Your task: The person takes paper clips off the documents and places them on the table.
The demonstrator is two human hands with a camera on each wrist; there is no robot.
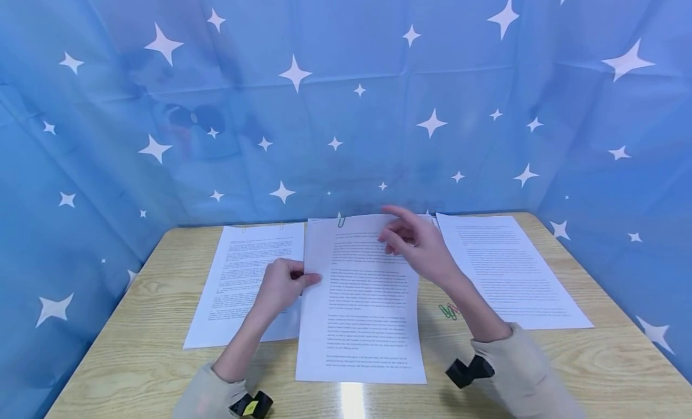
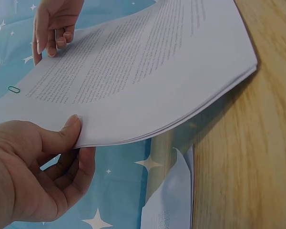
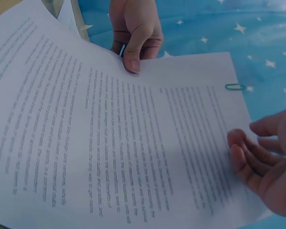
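A stack of printed sheets [image 1: 367, 311], lifted off the table and slightly bowed, stands in the middle of the head view. My left hand [image 1: 285, 282] pinches its left edge between thumb and fingers; the left wrist view shows several sheet layers at that edge. A green paper clip [image 3: 235, 87] sits on the top edge, left of centre. By the upper right corner is my right hand [image 1: 418, 242], its fingers loosely bent and holding nothing. In the right wrist view its fingertips [image 3: 237, 155] appear over the page; whether they touch it I cannot tell.
Left of the stack lies another printed document [image 1: 243, 287] with two pale clips on its top edge. More printed sheets [image 1: 508, 275] lie at the right. Loose green and reddish paper clips [image 1: 449, 311] rest on the wooden table [image 1: 135, 359]. A blue starred curtain [image 1: 346, 107] hangs behind.
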